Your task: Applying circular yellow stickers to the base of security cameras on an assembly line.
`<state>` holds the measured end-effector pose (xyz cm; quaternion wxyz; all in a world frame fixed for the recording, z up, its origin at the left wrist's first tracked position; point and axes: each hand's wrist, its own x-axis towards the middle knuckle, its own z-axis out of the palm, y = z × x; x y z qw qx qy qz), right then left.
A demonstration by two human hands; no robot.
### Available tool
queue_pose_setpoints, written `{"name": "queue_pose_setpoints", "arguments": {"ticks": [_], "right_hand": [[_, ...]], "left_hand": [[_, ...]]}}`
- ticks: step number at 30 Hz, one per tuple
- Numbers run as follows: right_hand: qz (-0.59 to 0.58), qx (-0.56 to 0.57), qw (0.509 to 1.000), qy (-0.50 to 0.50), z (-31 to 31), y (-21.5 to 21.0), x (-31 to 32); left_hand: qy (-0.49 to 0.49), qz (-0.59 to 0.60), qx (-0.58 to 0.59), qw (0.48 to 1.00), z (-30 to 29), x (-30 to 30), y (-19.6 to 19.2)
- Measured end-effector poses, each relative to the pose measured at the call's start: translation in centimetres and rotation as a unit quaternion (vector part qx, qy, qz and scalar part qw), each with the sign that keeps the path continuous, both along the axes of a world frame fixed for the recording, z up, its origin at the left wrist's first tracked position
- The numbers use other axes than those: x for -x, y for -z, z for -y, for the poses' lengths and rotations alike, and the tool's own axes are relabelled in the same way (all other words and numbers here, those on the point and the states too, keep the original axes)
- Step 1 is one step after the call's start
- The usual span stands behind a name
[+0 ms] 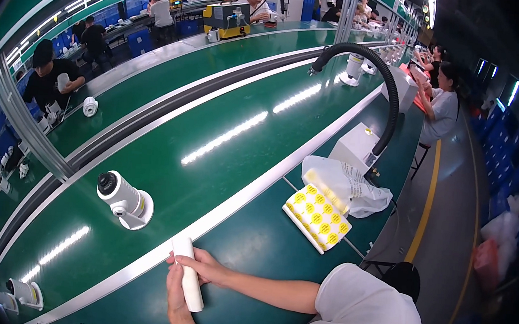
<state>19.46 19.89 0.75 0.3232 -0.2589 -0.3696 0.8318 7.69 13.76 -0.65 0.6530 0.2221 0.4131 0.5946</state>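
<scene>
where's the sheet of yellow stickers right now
In the head view the sheet of yellow stickers lies on the green bench right of centre, against the white plastic bag and up-right of the hands holding a white cylinder.

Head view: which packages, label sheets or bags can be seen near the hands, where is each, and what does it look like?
Sticker sheet: flat on the green bench ahead and to the right of the hands; white rectangle with rows of round yellow stickers.
Plastic bag: crumpled just behind the sheet, white and translucent with dark print.
White box: behind the bag, at the base of a black hose; plain.
</scene>
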Motion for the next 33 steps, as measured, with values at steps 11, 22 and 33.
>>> {"name": "queue_pose_setpoints", "arguments": {"ticks": [11, 22, 33], "right_hand": [[0.009, -0.014, 1.000, -0.017, 0.0, -0.2, -0.5], [-0.042, -0.063, 0.997, 0.003, -0.1, 0.4, -0.8], [0.014, -0.235, 0.972, 0.006, 1.8, 1.2, 0.0]], "left_hand": [[-0.030, -0.004, -0.017, 0.999, 0.2, -1.0, -0.4], [-0.122, 0.204, -0.071, 0.969, -0.5, -0.3, -0.8], [-0.076, 0.217, -0.134, 0.964, -0.3, 0.0, -0.6]]}}
